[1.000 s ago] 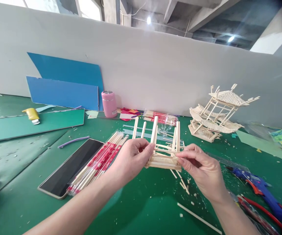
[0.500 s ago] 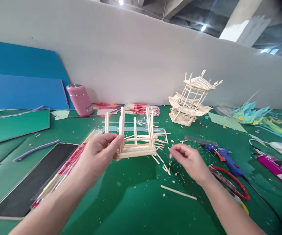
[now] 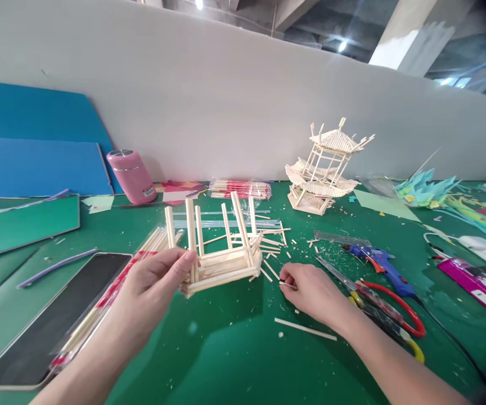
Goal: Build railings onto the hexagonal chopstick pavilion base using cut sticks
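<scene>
My left hand (image 3: pixel 158 287) pinches a small frame built of pale wooden sticks (image 3: pixel 224 270) at its left corner post. The frame has a flat floor, and several posts rise from it; it tilts above the table. Low over the green table, my right hand (image 3: pixel 310 289) is closed, thumb and fingertips round a short wooden stick (image 3: pixel 287 284). Cut stick pieces (image 3: pixel 271 270) lie scattered between the right hand and the frame. One longer stick (image 3: pixel 305 329) rests nearer to me.
A stick pagoda model (image 3: pixel 325 174) stands at the back right. A blue glue gun (image 3: pixel 382 267), scissors (image 3: pixel 338 273) and red-handled pliers (image 3: pixel 412 315) lie right. A pink flask (image 3: pixel 132 177), packed sticks (image 3: pixel 99 315) and a dark board (image 3: pixel 57 315) are left.
My right hand has moved down and slightly left toward the tabletop, uncovering the scissors. The frame has shifted left and tilted toward me in my left hand.
</scene>
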Available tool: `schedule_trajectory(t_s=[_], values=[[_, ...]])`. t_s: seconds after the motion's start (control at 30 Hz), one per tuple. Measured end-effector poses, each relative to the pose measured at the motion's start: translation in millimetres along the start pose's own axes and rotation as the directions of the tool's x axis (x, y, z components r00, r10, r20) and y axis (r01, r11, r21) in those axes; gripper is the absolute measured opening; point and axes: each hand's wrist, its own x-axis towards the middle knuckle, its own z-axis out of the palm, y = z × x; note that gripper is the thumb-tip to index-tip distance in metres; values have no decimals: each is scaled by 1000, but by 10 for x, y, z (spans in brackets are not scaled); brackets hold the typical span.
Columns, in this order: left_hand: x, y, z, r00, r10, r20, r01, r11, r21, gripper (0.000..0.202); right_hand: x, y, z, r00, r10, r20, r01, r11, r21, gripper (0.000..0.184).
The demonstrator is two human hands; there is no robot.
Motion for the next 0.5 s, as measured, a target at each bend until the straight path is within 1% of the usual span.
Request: schedule_trajectory(t_s=[0.07,0.17,0.27,0.37,0.5], values=[[-21,-21,-14,1000,-18,-23,19,1000,12,29,21,-11,-26,1000,-12,10,11,1000,14,12],[-37,-42,-27,997,-50,-51,51,999,18,28,65,35,-137,1000,1,-5,-1,996,93,11],[-44,-59,-33,996,-53,-76,53,999,-9,26,115,154,-261,997,54,-61,-40,977,210,21],[-48,-105,-53,995,-21,-94,20,1000,-7,25,151,286,-328,989,115,-96,-74,932,355,29],[-97,-240,-109,999,21,-39,-18,996,82,25,163,396,-342,970,192,-148,-90,851,518,31]])
